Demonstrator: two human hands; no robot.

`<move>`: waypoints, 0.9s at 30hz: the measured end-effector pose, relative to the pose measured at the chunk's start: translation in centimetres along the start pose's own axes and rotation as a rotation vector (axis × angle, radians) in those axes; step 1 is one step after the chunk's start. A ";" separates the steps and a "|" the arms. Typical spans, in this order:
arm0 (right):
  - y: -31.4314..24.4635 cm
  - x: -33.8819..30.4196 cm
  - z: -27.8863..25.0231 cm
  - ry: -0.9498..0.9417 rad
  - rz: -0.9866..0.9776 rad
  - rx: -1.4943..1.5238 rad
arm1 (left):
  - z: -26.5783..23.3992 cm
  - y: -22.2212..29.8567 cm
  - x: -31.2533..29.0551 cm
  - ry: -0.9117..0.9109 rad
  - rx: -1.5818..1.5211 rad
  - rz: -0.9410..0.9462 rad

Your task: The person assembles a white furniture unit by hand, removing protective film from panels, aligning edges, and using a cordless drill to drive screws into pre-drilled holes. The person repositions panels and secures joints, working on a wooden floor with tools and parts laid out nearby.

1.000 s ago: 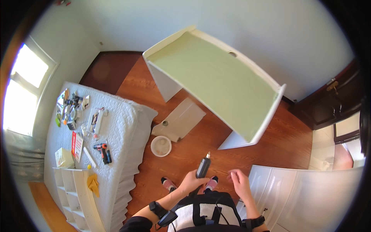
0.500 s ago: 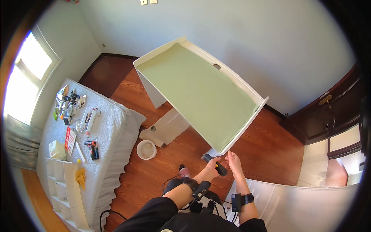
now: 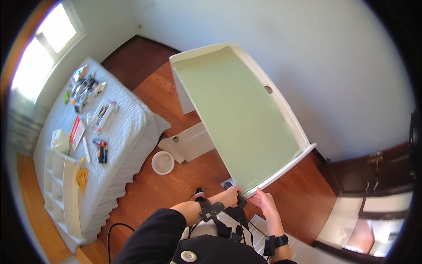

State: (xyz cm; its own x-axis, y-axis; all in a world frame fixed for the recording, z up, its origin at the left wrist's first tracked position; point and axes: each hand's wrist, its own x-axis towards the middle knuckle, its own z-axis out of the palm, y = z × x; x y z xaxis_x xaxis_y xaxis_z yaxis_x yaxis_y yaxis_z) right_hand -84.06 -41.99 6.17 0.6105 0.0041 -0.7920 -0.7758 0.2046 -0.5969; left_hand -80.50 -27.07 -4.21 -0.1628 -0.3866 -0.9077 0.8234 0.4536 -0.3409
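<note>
My left hand [image 3: 230, 196] is closed around a black, rod-shaped hand tool [image 3: 241, 201] with a small yellow part; its exact kind does not show. The tool is beside the near corner of a white desk [image 3: 285, 172], whose top carries a pale green sheet [image 3: 237, 119]. Just to the right, my right hand [image 3: 265, 203] is open, fingers stretched out, with its fingertips at the desk's near edge. Whether they press on the edge I cannot tell.
A white bucket [image 3: 162, 163] and a white board [image 3: 191, 143] are on the wooden floor left of the desk. The bed [image 3: 127, 136] at left bears a red-and-black drill [image 3: 101, 150], several tools and a white shelf unit [image 3: 72, 193]. Dark doors [image 3: 373, 174] stand at right.
My view has turned, so the room appears rotated. My left hand has brought the black tool to the desk's near corner. The right hand stays open near the edge.
</note>
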 end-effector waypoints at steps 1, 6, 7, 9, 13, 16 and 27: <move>-0.7 0.2 0.4 -0.043 0.037 -0.023 | -0.3 0.5 -1.1 -0.026 0.022 -0.006; -3.5 2.8 1.8 -0.372 0.147 0.007 | -3.2 3.3 -4.3 -0.146 0.043 0.115; -3.9 3.5 2.2 -0.406 0.175 0.011 | -3.7 3.7 -4.6 -0.123 0.027 0.206; -5.1 5.0 3.0 -0.536 0.226 0.067 | -4.6 4.4 -5.3 -0.093 -0.196 0.212; -6.7 7.8 6.3 -0.652 0.304 0.005 | -6.6 5.5 -7.1 -0.044 -0.378 0.472; -7.2 9.0 9.3 -0.706 0.320 -0.057 | -7.9 5.8 -8.3 -0.048 -0.515 0.557; -14.5 10.1 14.8 -1.147 0.024 -0.981 | -10.1 3.6 -7.1 -0.263 -0.900 0.750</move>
State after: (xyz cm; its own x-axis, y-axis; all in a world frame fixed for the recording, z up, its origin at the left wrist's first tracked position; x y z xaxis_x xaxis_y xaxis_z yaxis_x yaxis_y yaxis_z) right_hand -64.30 -30.43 8.74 0.0275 0.8329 -0.5528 -0.3000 -0.5206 -0.7993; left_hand -81.92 -14.58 -1.51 0.3975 0.1090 -0.9111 -0.0263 0.9939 0.1075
